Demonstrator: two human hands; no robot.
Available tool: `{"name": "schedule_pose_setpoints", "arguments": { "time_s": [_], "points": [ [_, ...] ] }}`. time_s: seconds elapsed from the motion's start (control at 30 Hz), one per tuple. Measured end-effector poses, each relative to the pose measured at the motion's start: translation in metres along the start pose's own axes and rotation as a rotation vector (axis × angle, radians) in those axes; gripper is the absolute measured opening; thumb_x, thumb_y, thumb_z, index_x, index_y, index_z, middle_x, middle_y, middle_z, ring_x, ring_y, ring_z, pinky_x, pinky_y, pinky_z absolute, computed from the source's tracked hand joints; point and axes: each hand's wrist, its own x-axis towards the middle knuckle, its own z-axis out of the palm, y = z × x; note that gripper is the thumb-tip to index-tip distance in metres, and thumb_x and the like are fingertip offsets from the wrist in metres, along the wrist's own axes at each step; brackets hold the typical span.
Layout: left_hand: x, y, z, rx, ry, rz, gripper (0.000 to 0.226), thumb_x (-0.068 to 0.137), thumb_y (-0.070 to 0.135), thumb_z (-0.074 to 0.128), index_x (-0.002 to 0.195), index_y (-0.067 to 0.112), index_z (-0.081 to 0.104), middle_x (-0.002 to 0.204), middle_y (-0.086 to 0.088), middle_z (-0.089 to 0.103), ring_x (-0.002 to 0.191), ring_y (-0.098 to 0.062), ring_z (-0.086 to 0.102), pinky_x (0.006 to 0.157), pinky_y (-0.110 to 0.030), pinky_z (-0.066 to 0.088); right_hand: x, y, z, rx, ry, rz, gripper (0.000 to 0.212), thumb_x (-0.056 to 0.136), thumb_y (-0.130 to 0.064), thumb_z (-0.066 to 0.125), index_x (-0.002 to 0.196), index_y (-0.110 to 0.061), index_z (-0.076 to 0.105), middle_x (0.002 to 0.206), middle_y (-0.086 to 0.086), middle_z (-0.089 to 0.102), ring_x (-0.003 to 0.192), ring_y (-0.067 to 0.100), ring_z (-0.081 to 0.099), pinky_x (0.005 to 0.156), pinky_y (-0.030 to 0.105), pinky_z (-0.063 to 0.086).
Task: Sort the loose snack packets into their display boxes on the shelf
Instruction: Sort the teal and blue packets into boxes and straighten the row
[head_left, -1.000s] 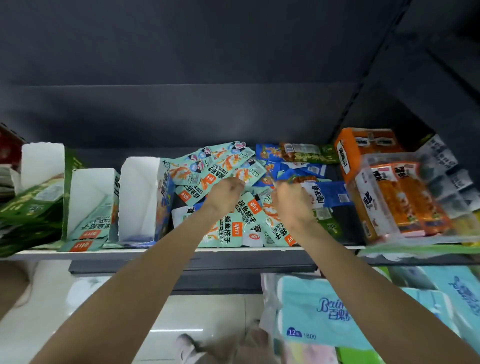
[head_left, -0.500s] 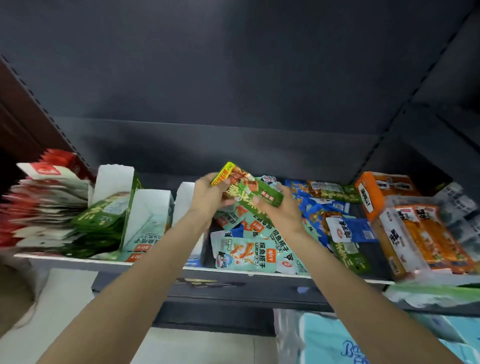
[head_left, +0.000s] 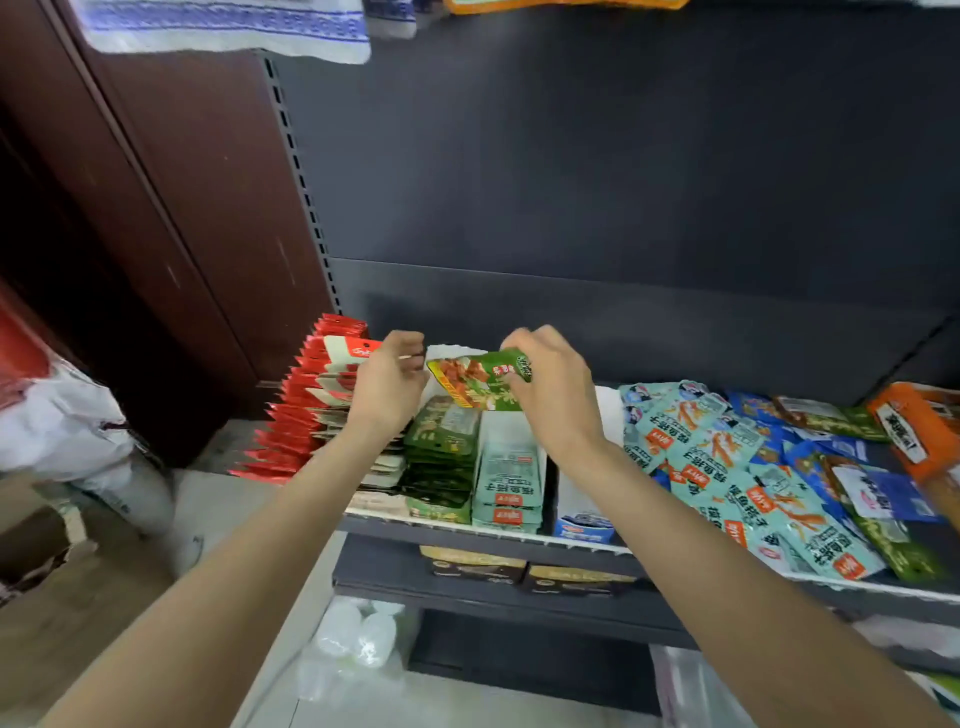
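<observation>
Your right hand (head_left: 550, 389) pinches a green packet (head_left: 480, 382) above the green stack (head_left: 441, 452) near the shelf's (head_left: 488, 532) left end; your left hand (head_left: 389, 379), fingers curled, holds nothing (apparently). Most teal packets (head_left: 727, 467) remain loose toward the right end.

— Readable print anywhere?
— Chinese characters on teal packets (head_left: 737, 470), seen upside down: "烧鱼搭子", uncertain. Black characters on orange box's (head_left: 917, 431) white label, too blurred. White script on red packets (head_left: 332, 364), illegible.
</observation>
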Motion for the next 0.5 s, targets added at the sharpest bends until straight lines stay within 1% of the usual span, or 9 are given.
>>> {"name": "schedule_pose_setpoints", "arguments": {
  "time_s": [0.07,0.13,0.17,0.2,0.27,0.3,0.33,0.4,0.5],
  "points": [
    [0.001,-0.002,-0.009,0.052,-0.087,0.083,0.036,0.09,-0.006,0.05,0.125,0.004,0.053,0.12,-0.012,0.06,0.102,-0.02,0.06,0.092,-0.022,0.045,-0.006,-0.013,0.013,-0.266,-0.031,-0.174,0.038,0.068,0.004,0.07,0.098,-0.016,0.06,0.096,0.005,0.054,0.053,0.025,0.051,0.046,0.026,0.033],
    [0.0,-0.002,-0.011,0.157,-0.202,0.179,0.035,0.091,-0.007,0.047,0.122,0.005,0.057,0.116,-0.011,0.063,0.102,-0.019,0.061,0.087,-0.016,0.042,-0.012,-0.024,0.022,-0.415,-0.061,-0.262,0.053,0.051,0.005,0.08,0.098,-0.016,0.064,0.087,0.008,0.058,0.041,0.025,0.05,0.042,0.021,0.025],
    [0.0,-0.004,-0.011,0.219,-0.251,0.221,0.034,0.09,-0.006,0.047,0.12,0.005,0.059,0.114,-0.011,0.064,0.104,-0.021,0.061,0.087,-0.016,0.042,-0.014,-0.029,0.027,-0.445,-0.073,-0.28,0.059,0.051,0.003,0.082,0.104,-0.017,0.064,0.084,0.008,0.061,0.043,0.024,0.055,0.043,0.021,0.025],
    [-0.001,-0.006,-0.011,0.282,-0.29,0.251,0.032,0.09,-0.005,0.048,0.118,0.005,0.061,0.112,-0.01,0.066,0.106,-0.022,0.061,0.086,-0.016,0.04,-0.015,-0.032,0.031,-0.439,-0.125,-0.263,0.059,0.061,-0.002,0.081,0.114,-0.017,0.06,0.088,0.007,0.065,0.053,0.024,0.062,0.045,0.024,0.031],
    [-0.004,-0.011,-0.013,0.397,-0.357,0.29,0.033,0.091,-0.004,0.048,0.118,0.005,0.062,0.116,-0.01,0.066,0.109,-0.023,0.06,0.089,-0.017,0.039,-0.015,-0.034,0.038,-0.292,-0.238,-0.098,0.047,0.084,-0.016,0.069,0.125,-0.019,0.047,0.105,0.002,0.069,0.083,0.023,0.068,0.062,0.027,0.045],
    [-0.005,-0.013,-0.014,0.448,-0.387,0.313,0.036,0.09,-0.006,0.047,0.12,0.006,0.062,0.117,-0.011,0.065,0.109,-0.024,0.06,0.089,-0.018,0.039,-0.016,-0.032,0.04,-0.167,-0.29,0.013,0.041,0.086,-0.021,0.068,0.122,-0.018,0.048,0.108,0.001,0.069,0.091,0.021,0.067,0.073,0.028,0.049],
    [-0.006,-0.016,-0.015,0.491,-0.414,0.335,0.039,0.088,-0.007,0.048,0.122,0.007,0.061,0.117,-0.012,0.065,0.108,-0.025,0.06,0.088,-0.02,0.04,-0.016,-0.028,0.042,-0.036,-0.324,0.093,0.038,0.084,-0.022,0.07,0.117,-0.017,0.052,0.108,0.001,0.07,0.096,0.02,0.066,0.081,0.03,0.051],
    [-0.009,-0.018,-0.016,0.552,-0.451,0.378,0.04,0.086,-0.003,0.053,0.123,0.009,0.06,0.113,-0.012,0.065,0.102,-0.026,0.06,0.08,-0.021,0.041,-0.016,-0.021,0.043,0.187,-0.386,0.176,0.033,0.08,-0.015,0.074,0.109,-0.015,0.059,0.107,0.003,0.069,0.101,0.017,0.064,0.091,0.035,0.052],
    [-0.01,-0.019,-0.015,0.661,-0.393,0.441,0.024,0.09,0.005,0.054,0.111,0.009,0.064,0.104,-0.013,0.066,0.095,-0.028,0.061,0.077,-0.028,0.045,-0.018,-0.013,0.043,0.29,-0.452,0.204,0.035,0.079,-0.003,0.071,0.109,-0.015,0.058,0.111,0.001,0.064,0.106,0.012,0.058,0.097,0.032,0.048]
  ]
}}
